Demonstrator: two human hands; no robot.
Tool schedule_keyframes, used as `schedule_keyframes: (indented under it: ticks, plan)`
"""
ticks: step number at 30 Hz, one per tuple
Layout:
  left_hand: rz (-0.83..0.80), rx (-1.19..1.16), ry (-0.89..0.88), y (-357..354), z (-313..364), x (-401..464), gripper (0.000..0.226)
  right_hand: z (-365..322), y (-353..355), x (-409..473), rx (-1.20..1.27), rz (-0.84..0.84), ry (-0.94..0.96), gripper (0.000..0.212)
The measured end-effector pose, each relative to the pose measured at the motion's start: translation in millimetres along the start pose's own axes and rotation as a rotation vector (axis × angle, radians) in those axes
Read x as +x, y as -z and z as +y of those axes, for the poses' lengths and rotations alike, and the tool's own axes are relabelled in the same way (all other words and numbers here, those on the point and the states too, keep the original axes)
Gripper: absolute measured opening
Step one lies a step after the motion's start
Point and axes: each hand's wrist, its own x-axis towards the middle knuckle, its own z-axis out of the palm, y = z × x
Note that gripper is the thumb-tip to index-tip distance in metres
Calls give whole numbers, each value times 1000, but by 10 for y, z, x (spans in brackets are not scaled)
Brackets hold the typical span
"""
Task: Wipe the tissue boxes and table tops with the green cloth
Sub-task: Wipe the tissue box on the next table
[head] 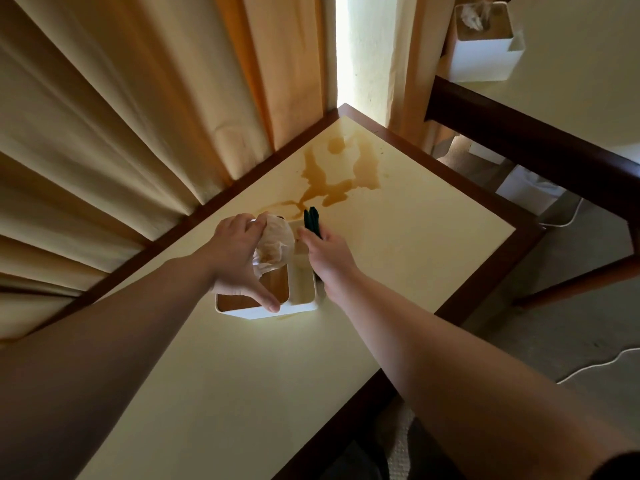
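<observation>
While the left hand is spread over the top of the tissue box, thumb on the near rim and fingers reaching over the crumpled tissue that sticks up from it, the right hand is curled round the green cloth and holds it against the box's right side, so that only a dark folded end shows past the fingertips. The box stands on the table top towards the edge nearest the curtain, its long axis running roughly along that edge, and the cloth lies on the side of the box turned away from the curtain. Beyond the box, towards the far corner, a brown spill spreads over the surface, and its nearest runnel reaches almost to the box and the cloth's tip. The cloth hand is plainly the nearer one to that spill, so I judge that a push away from the body towards the far corner would carry the cloth into it, while the left hand steadies or lifts the box. A second tissue box stands on another table well apart, at the far right.
</observation>
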Motion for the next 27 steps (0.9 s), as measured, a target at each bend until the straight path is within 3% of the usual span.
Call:
schedule_keyframes:
  ticks: [10,15,19,23,27]
  plan:
    - [-1,17,9,39,62,-36,162,361,123,-441,-54,-24,-11,23]
    - [-21,37,22,47,68,-33,165,490,112,-797,16,-44,9,54]
    - [-12,36,13,47,82,-39,164,254,52,-642,54,0,4,52]
    - [-5,7,26,23,74,-27,165,21,6,-233,-75,-1,15,38]
    - [16,-9,44,-12,43,7,174,28,4,78,-159,10,5,44]
